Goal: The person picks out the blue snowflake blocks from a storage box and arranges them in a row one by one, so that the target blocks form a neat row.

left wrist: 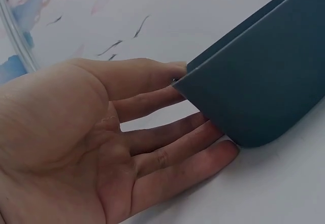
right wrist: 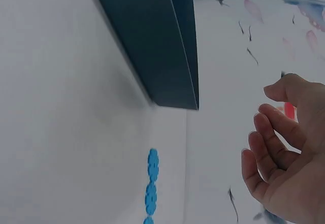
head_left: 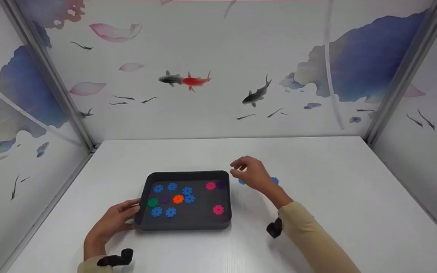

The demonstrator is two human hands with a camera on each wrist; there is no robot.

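Observation:
My left hand (head_left: 114, 220) is at the left end of a dark grey tray (head_left: 184, 226), its fairly straight fingers touching the outer wall, as the left wrist view shows. My right hand (head_left: 254, 173) hovers beyond the tray's right back corner, fingers loosely bent and nothing between them. Below it on the table lies a row of blue notched discs (right wrist: 151, 198), joined edge to edge; the hand and wrist hide most of it in the head view. Inside the tray lie several loose blue discs (head_left: 158, 188), plus an orange disc (head_left: 178, 199), a green disc (head_left: 153, 202) and pink discs (head_left: 218, 209).
Dark purple discs (head_left: 165, 199) are hard to make out against the tray floor. The white table (head_left: 317, 170) is bounded by a back panel (head_left: 218, 113) printed with fish and by side panels with metal corner posts (head_left: 396, 76).

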